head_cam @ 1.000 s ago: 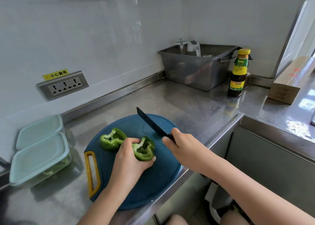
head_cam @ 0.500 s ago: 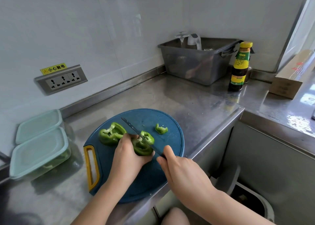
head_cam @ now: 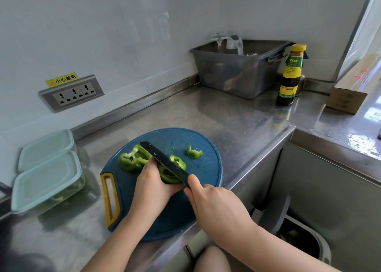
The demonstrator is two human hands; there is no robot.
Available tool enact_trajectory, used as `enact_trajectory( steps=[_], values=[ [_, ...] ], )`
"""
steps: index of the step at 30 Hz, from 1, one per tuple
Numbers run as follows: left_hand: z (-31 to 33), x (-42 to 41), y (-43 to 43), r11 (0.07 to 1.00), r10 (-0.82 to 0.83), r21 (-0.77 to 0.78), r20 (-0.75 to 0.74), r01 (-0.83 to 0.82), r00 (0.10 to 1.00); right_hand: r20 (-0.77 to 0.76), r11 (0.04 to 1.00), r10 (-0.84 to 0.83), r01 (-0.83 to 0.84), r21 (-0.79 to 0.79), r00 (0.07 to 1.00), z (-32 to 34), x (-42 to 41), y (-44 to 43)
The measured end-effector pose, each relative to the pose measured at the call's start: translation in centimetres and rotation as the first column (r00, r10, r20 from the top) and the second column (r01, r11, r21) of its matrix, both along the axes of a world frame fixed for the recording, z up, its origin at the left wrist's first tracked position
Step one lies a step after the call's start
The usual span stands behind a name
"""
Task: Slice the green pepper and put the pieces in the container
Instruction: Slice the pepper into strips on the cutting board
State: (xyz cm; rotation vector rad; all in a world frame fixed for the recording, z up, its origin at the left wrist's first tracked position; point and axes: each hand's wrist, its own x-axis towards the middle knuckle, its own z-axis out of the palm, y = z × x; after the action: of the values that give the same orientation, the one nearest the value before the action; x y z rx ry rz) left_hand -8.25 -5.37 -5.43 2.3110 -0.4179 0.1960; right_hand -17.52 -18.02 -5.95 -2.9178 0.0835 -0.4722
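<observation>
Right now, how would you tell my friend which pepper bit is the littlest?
Look at the round blue board on the steel counter. Near its far right edge lies a small curly green slice. It lies alone; the bigger pieces are by the knife.

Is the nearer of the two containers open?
No, the nearer container has its pale green lid on.

The left grip (head_cam: 153, 186) and right grip (head_cam: 216, 203), both forearms (head_cam: 117, 240) and a knee (head_cam: 212, 259) are bare.
</observation>
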Motion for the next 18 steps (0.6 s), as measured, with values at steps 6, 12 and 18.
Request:
enact_trajectory(
  steps=[6,12,18],
  values=[
    [0.3,-0.1,0.0,1.000,-0.012,-0.008,-0.020,0.012,1.000,-0.050,0.999,0.014,-0.013,0.030,0.999,0.6,-0.4,0.4],
    [-0.3,0.0,0.0,1.000,0.013,0.025,-0.029,-0.012,0.999,-0.070,1.000,-0.023,0.021,-0.020,0.997,0.6,1.1,0.3],
    [-0.4,0.4,-0.1,1.000,0.005,0.023,-0.030,-0.005,1.000,-0.116,0.990,0.064,-0.048,0.135,0.991,0.7,1.7,-0.2]
  ],
)
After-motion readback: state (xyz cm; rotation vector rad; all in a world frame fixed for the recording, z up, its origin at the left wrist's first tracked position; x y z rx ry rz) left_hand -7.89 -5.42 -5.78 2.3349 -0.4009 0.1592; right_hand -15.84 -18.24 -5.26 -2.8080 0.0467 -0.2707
